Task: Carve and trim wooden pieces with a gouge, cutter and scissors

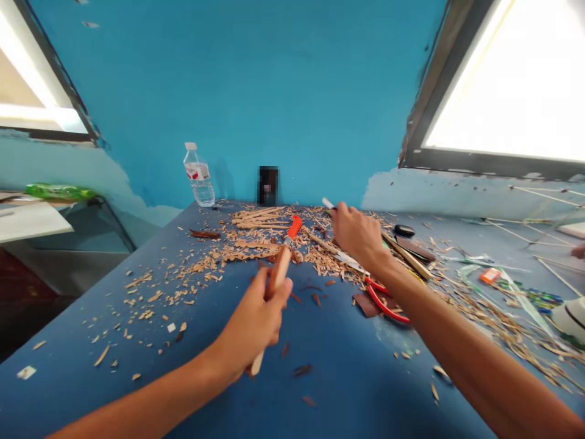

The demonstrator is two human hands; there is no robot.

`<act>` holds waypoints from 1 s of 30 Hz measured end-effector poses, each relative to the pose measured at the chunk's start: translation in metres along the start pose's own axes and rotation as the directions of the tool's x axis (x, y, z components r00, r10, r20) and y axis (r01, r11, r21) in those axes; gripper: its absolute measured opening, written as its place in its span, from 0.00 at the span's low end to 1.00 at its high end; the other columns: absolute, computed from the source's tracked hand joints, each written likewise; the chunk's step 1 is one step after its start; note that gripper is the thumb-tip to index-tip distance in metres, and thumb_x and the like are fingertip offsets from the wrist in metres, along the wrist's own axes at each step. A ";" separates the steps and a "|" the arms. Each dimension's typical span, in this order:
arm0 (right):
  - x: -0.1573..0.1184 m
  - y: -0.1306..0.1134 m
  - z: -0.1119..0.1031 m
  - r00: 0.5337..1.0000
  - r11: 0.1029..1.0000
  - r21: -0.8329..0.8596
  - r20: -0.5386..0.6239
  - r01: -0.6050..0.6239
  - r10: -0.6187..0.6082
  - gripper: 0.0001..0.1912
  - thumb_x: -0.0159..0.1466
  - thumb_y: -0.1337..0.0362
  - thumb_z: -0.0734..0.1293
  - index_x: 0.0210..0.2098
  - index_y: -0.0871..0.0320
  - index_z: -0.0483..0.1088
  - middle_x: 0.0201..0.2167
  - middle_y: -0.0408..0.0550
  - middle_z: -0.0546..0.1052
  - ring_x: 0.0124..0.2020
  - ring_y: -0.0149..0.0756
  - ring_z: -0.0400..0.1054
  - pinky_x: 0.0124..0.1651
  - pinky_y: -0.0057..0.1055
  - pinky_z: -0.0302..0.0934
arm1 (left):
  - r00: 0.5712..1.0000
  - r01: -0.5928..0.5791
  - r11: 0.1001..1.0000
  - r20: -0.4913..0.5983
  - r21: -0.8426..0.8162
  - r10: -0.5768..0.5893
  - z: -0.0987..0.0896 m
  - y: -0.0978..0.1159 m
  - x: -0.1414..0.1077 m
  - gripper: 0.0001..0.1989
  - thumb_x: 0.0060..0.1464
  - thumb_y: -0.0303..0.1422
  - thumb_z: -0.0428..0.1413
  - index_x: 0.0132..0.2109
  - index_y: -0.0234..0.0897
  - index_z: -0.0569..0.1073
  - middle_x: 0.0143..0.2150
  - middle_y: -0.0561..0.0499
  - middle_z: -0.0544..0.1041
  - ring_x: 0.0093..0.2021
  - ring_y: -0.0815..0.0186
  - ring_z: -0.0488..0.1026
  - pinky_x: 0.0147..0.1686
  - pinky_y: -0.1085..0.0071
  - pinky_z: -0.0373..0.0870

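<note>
My left hand is wrapped round a pale wooden stick that slants up and away over the near part of the blue table. At the stick's far end shows a bright red piece with a small metallic part below it. My right hand is closed on a thin object with a white tip; the rest of it is hidden in the fingers. Beneath and beside my right forearm lie red-handled pliers and a grey blade.
Wood shavings and thin sticks cover much of the table. A water bottle stands at the back left, a black object lies right. Another person's fingers show at the right edge.
</note>
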State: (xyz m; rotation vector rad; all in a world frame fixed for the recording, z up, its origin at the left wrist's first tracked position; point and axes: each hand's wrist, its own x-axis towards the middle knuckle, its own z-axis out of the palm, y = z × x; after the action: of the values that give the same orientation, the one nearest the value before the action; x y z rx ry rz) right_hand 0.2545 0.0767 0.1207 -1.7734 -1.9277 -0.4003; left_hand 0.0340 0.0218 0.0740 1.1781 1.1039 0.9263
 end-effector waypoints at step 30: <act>-0.085 -0.075 0.025 0.820 0.475 0.788 0.534 -0.392 -0.207 0.10 0.72 0.55 0.67 0.40 0.55 0.70 0.25 0.38 0.71 0.25 0.29 0.61 0.26 0.26 0.53 | 0.960 0.218 0.856 0.262 -0.469 -0.101 -0.039 -0.016 -0.005 0.26 0.60 0.38 0.69 0.59 0.51 0.66 0.40 0.57 0.77 0.40 0.72 0.76 0.41 0.77 0.71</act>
State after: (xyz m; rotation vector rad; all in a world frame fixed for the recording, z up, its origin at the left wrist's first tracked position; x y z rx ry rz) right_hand 0.1798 0.0095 0.0623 -1.2660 -1.7765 1.1683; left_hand -0.0051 0.0232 0.0577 0.7298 0.7044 0.8511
